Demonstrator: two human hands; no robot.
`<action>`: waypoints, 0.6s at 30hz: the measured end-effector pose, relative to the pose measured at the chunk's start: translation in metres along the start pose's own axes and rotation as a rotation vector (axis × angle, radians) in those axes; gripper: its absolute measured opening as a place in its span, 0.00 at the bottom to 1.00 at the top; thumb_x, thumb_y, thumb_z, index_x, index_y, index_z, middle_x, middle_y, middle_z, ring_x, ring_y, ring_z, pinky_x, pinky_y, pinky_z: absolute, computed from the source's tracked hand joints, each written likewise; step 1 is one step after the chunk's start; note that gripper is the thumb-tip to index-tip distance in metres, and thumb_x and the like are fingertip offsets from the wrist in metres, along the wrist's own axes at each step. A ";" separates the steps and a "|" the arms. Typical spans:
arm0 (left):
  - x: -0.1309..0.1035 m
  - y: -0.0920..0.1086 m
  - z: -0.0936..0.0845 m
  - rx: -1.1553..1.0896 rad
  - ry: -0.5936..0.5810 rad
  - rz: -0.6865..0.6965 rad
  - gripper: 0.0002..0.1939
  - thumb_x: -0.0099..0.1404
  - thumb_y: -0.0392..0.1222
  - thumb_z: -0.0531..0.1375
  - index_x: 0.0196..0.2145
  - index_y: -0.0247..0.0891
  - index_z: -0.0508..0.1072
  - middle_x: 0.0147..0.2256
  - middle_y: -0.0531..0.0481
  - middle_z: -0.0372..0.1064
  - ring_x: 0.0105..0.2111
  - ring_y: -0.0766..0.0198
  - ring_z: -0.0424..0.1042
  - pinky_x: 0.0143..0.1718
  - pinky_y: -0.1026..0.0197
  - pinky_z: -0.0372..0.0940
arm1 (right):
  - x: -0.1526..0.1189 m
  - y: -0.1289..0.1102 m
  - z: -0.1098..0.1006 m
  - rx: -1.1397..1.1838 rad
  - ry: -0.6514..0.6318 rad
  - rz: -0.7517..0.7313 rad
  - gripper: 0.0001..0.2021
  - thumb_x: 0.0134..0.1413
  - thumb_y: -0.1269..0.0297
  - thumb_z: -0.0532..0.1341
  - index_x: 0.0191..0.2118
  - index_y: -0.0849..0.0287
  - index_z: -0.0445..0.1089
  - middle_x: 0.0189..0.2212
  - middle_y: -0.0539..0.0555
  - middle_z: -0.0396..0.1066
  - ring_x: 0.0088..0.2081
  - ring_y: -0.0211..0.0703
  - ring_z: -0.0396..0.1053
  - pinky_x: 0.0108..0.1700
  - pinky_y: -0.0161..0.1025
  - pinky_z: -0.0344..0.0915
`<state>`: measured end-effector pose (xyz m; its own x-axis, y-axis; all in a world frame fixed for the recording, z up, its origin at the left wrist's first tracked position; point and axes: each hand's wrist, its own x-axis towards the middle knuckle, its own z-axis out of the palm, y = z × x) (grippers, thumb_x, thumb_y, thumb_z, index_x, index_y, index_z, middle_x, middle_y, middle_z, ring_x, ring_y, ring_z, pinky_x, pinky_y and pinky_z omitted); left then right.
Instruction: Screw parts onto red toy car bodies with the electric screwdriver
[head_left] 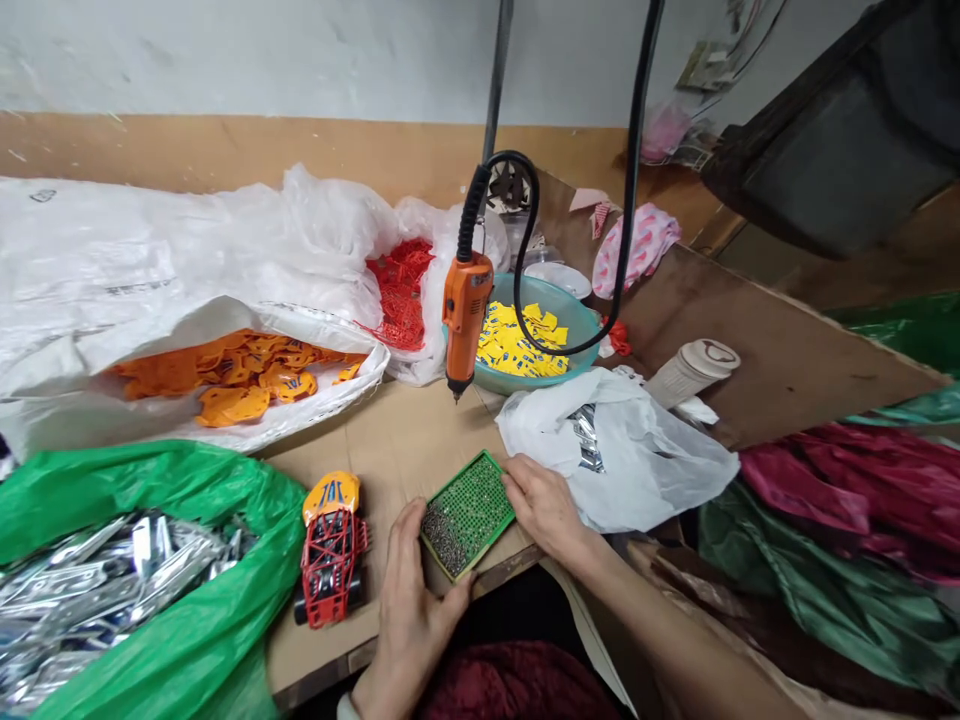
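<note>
Most of the foreground is taken up by the bench (405,440), on which a white plastic bag (637,470) is laid at the right. Above the bench, an orange power screwdriver (468,305) is hung tip down from its cable. A red toy vehicle (331,555) with an orange panel is placed at the left, apart from the hands.

A green tray (485,549) is held at the near edge of the bench, between the left hand (411,590) and the right hand (546,505). By the left fingers and thumb the left side and near corner are gripped; by the right ones the opposite rim is pinched. Whether its underside is supported by the bench cannot be told.

The tray is judged to be thin, stiff plastic, light in itself and not easily broken; some slipperiness at the smooth rim may be expected. It is best taken by opposite outer edges and kept level, since its small screws (446,540) are heaped toward the near left end, where more weight is probably carried. If tilted, they could be spilled over the low rim.
</note>
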<state>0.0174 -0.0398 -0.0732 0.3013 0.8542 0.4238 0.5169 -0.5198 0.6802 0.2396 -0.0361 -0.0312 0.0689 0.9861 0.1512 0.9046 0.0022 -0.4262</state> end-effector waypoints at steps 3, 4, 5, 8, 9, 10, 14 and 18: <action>-0.001 0.001 -0.002 -0.005 -0.029 -0.020 0.41 0.59 0.36 0.64 0.66 0.35 0.51 0.60 0.31 0.61 0.61 0.42 0.63 0.59 0.36 0.63 | -0.009 -0.001 -0.004 0.009 -0.019 -0.011 0.12 0.67 0.70 0.50 0.45 0.57 0.71 0.36 0.55 0.74 0.38 0.46 0.72 0.40 0.41 0.66; -0.002 0.001 -0.003 -0.004 -0.038 -0.026 0.41 0.59 0.36 0.64 0.66 0.35 0.50 0.61 0.31 0.60 0.61 0.42 0.62 0.60 0.36 0.63 | -0.012 -0.003 -0.004 0.016 0.005 -0.028 0.13 0.67 0.70 0.50 0.47 0.57 0.71 0.37 0.56 0.73 0.40 0.48 0.71 0.42 0.43 0.66; -0.002 0.001 -0.004 -0.003 -0.045 -0.031 0.42 0.59 0.36 0.63 0.67 0.35 0.50 0.61 0.31 0.60 0.62 0.42 0.62 0.60 0.36 0.62 | -0.016 -0.006 -0.005 0.032 0.040 -0.059 0.14 0.68 0.70 0.50 0.49 0.58 0.71 0.39 0.58 0.73 0.42 0.49 0.71 0.45 0.45 0.67; -0.003 0.000 -0.007 -0.015 -0.075 -0.036 0.42 0.60 0.36 0.62 0.67 0.36 0.48 0.62 0.31 0.59 0.63 0.43 0.61 0.61 0.36 0.61 | -0.025 -0.019 -0.002 0.120 0.109 -0.209 0.15 0.68 0.71 0.50 0.53 0.59 0.68 0.43 0.60 0.71 0.46 0.51 0.68 0.49 0.49 0.67; -0.004 0.000 -0.007 -0.022 -0.081 -0.036 0.42 0.60 0.35 0.62 0.68 0.36 0.48 0.62 0.32 0.58 0.63 0.43 0.60 0.61 0.36 0.61 | -0.027 -0.024 -0.001 0.134 0.090 -0.253 0.14 0.68 0.71 0.50 0.54 0.59 0.68 0.43 0.60 0.71 0.46 0.51 0.67 0.49 0.49 0.67; -0.005 -0.001 -0.008 -0.026 -0.083 -0.034 0.42 0.60 0.35 0.62 0.68 0.36 0.48 0.63 0.32 0.58 0.63 0.43 0.60 0.61 0.36 0.60 | -0.027 -0.029 0.001 0.126 0.057 -0.281 0.14 0.68 0.71 0.51 0.53 0.59 0.68 0.43 0.60 0.72 0.46 0.52 0.67 0.49 0.50 0.67; -0.009 -0.005 -0.008 -0.031 -0.082 -0.035 0.43 0.61 0.35 0.61 0.69 0.38 0.46 0.65 0.32 0.56 0.65 0.42 0.58 0.62 0.35 0.59 | -0.027 -0.044 0.004 -0.022 -0.055 -0.296 0.15 0.66 0.66 0.55 0.55 0.63 0.68 0.51 0.65 0.71 0.53 0.60 0.64 0.54 0.61 0.62; -0.007 -0.006 -0.011 -0.049 -0.093 -0.034 0.43 0.61 0.33 0.59 0.69 0.40 0.44 0.66 0.32 0.54 0.66 0.42 0.55 0.63 0.35 0.58 | -0.031 -0.041 0.001 0.032 -0.099 -0.385 0.14 0.66 0.66 0.55 0.55 0.61 0.68 0.51 0.62 0.72 0.53 0.57 0.66 0.58 0.62 0.59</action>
<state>0.0034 -0.0430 -0.0745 0.3586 0.8676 0.3443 0.4889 -0.4888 0.7225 0.2002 -0.0663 -0.0195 -0.3150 0.9235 0.2189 0.8429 0.3782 -0.3827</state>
